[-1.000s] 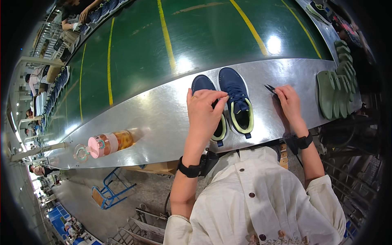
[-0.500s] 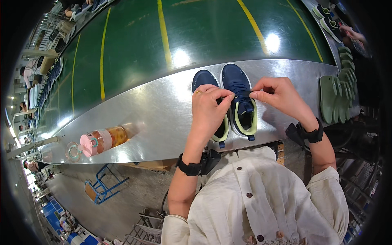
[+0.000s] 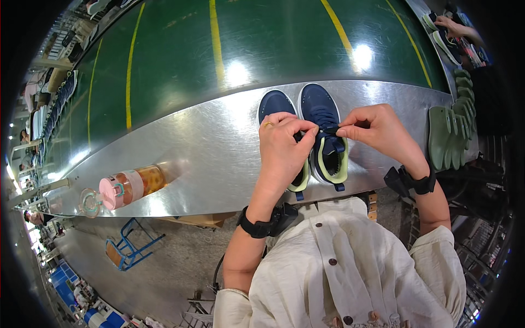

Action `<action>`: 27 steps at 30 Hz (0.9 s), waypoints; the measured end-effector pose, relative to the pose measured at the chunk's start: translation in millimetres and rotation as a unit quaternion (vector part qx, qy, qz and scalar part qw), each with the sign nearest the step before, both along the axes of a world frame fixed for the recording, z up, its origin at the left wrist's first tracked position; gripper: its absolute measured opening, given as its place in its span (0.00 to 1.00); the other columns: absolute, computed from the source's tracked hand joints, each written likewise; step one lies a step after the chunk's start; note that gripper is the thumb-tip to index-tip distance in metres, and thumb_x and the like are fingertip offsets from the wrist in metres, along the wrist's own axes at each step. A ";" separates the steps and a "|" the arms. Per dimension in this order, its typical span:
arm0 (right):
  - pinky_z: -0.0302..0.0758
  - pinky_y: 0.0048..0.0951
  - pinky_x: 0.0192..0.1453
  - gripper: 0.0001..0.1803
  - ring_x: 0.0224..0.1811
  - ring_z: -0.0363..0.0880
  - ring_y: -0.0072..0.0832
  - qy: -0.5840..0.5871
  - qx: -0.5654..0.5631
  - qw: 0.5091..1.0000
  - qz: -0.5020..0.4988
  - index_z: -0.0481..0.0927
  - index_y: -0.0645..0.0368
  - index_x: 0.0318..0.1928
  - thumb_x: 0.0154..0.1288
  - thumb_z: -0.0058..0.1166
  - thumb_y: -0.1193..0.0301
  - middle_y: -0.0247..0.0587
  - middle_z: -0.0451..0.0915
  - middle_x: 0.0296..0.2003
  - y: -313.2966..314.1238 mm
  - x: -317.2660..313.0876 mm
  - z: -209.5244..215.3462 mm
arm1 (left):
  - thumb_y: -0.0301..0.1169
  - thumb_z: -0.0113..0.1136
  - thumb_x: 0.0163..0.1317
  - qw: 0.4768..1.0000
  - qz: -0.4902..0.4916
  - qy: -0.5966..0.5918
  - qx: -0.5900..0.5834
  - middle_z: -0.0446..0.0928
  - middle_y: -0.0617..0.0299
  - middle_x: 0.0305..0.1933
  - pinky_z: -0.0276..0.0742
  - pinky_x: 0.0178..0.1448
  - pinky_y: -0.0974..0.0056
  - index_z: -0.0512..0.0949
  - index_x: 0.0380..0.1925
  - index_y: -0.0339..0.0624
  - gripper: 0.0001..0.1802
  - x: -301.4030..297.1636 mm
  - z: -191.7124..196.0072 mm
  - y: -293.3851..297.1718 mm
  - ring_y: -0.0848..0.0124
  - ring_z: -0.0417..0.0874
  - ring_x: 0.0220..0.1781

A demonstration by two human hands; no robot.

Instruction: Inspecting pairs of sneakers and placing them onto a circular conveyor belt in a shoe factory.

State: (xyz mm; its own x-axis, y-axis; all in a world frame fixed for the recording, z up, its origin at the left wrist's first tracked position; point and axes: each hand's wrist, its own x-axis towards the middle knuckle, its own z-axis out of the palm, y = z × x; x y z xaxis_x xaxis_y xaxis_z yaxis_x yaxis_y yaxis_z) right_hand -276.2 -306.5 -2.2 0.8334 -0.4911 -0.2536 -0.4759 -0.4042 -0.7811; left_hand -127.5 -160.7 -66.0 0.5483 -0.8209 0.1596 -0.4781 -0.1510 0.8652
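Two navy sneakers with white soles and lime-green linings stand side by side, toes pointing away from me. Over the right sneaker [image 3: 319, 101], my left hand [image 3: 285, 146] and my right hand [image 3: 369, 130] face each other with thumb and forefinger pinched. Between their fingertips runs a dark shoelace [image 3: 328, 130], low on the lacing near the tongue. My left hand and wrist cover much of the left sneaker [image 3: 275, 101], leaving its toe and part of its heel showing.
A steel ledge [image 3: 219, 147] borders a green belt [image 3: 169, 60] with yellow lines. A bottle with a pink lid [image 3: 128, 188] lies at left. Green foot-shaped pieces [image 3: 444, 136] are stacked at right. Another person's hand [image 3: 456, 27] touches shoes at far right. A blue-framed stool [image 3: 128, 246] stands below.
My pinched fingers have come slightly lower on the right sneaker, and more dark lace shows at my right fingertips. At far right, the other person's hand has moved up among the shoes.
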 end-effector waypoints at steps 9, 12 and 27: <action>0.65 0.21 0.24 0.10 0.20 0.69 0.14 -0.009 0.035 0.999 -0.007 0.85 0.61 0.30 0.57 0.65 0.66 0.32 0.78 0.17 -2.9 2.6 -6.3 | 0.33 0.65 0.51 1.000 -0.006 -0.005 -0.016 0.82 0.63 0.29 0.62 0.58 0.58 0.84 0.24 0.43 0.06 0.0 2.3 0.4 0.65 0.76 0.46; 0.65 0.20 0.24 0.10 0.20 0.69 0.14 -0.007 0.060 0.998 -0.017 0.85 0.61 0.31 0.57 0.65 0.66 0.31 0.78 0.18 -2.7 2.2 -7.1 | 0.33 0.65 0.51 1.000 -0.005 -0.001 -0.015 0.82 0.63 0.30 0.62 0.58 0.58 0.84 0.24 0.44 0.06 -0.1 2.0 0.4 0.65 0.76 0.46; 0.67 0.21 0.25 0.08 0.21 0.70 0.14 -0.004 -0.020 1.000 0.015 0.83 0.63 0.31 0.56 0.65 0.70 0.33 0.79 0.19 4.5 7.4 -1.4 | 0.34 0.65 0.51 1.000 -0.002 -0.004 -0.018 0.82 0.63 0.29 0.61 0.59 0.57 0.84 0.24 0.44 0.06 -0.9 -0.2 -0.1 0.66 0.75 0.46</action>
